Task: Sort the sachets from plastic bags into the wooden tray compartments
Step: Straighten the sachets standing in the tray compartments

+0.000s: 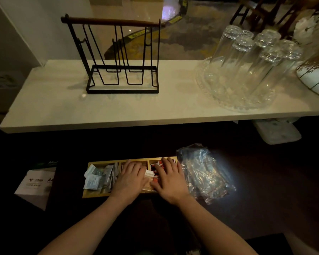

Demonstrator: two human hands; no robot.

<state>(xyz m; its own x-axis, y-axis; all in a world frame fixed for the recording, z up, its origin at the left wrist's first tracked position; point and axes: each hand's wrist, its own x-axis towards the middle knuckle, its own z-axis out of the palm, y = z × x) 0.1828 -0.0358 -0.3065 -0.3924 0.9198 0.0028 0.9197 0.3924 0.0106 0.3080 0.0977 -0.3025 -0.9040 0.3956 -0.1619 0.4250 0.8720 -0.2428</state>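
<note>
A wooden tray (92, 195) with three compartments lies on a dark lower surface. Its left compartment holds several pale blue sachets (97, 178). Red and black sachets (154, 167) fill the right compartment. My left hand (130, 179) rests palm down over the middle compartment. Beside it, my right hand (168, 181) covers the right compartment. Between the two hands, brown and white sachets (149, 176) show, and both hands touch them. Crumpled clear plastic bags (203, 173) lie right of the tray.
A white counter (63, 107) above carries a black wire rack (122, 57) and a glass tray (206, 89) of upturned glasses (247, 57). A white box (35, 186) sits left of the tray. A white basket (315, 81) stands at far right.
</note>
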